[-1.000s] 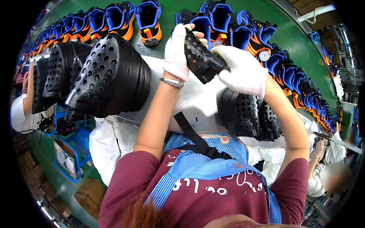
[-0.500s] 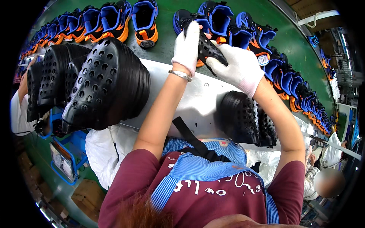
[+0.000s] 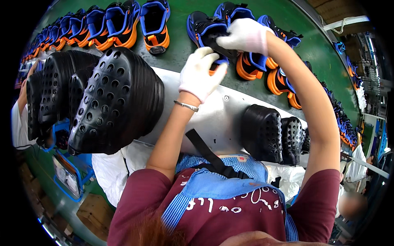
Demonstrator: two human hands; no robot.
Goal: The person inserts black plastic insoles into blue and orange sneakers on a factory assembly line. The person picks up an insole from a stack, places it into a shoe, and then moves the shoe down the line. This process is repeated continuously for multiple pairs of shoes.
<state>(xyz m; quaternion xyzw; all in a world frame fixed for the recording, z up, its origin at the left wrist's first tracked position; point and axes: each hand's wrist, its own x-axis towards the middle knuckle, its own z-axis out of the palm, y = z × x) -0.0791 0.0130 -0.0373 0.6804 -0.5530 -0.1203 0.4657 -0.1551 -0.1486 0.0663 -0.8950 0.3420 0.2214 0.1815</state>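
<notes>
My right hand (image 3: 246,36), in a white glove, is closed round a black perforated plastic shoe insert (image 3: 221,50). The insert reaches into the opening of a black and blue shoe (image 3: 198,28) with an orange sole; the glove hides much of it. Near the heel of that shoe is my left hand (image 3: 202,74), also gloved, its fingers spread and holding nothing. Nested stacks of similar black inserts stand on the metal ledge: a large stack (image 3: 119,98) at the left and a smaller one (image 3: 262,133) at the right.
A long row of matching shoes (image 3: 119,24) runs along the green conveyor belt (image 3: 180,53) to the left, with more shoes (image 3: 250,67) to the right. Before my body is the silver metal ledge (image 3: 201,127). Another person's arm (image 3: 22,94) shows at the far left.
My right hand has moved up and left, carrying the insert into the shoe. My left hand has let go of the insert and drawn back. Shoes at the right have shifted.
</notes>
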